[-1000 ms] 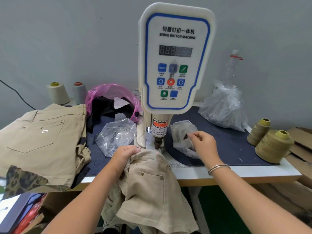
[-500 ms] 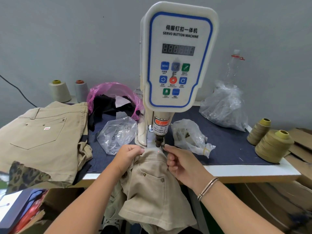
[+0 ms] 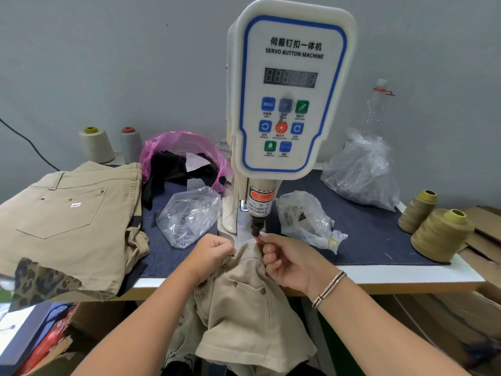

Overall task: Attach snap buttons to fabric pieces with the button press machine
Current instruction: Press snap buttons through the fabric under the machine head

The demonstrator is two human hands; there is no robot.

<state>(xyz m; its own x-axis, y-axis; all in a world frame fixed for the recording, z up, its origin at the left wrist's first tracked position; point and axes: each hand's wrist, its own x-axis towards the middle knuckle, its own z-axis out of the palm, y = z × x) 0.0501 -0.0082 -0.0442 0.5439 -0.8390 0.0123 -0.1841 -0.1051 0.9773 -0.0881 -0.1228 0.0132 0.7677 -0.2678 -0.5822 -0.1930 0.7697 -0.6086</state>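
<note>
both hands, left hand [image 3: 210, 255] and right hand [image 3: 287, 257], grip clamped on the beige garment [image 3: 244, 299] under the button machine [image 3: 291, 90] punch.

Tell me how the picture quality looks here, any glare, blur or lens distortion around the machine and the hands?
Head view: soft, even light, faint shadows only. Wide-angle bending bows the table edge and stretches the forearms at the bottom. The machine panel is slightly soft; small labels under its buttons are unreadable. A red glow sits on the fabric beside the right hand. The left hand is sharp. Clear bags show mild sheen.
</note>
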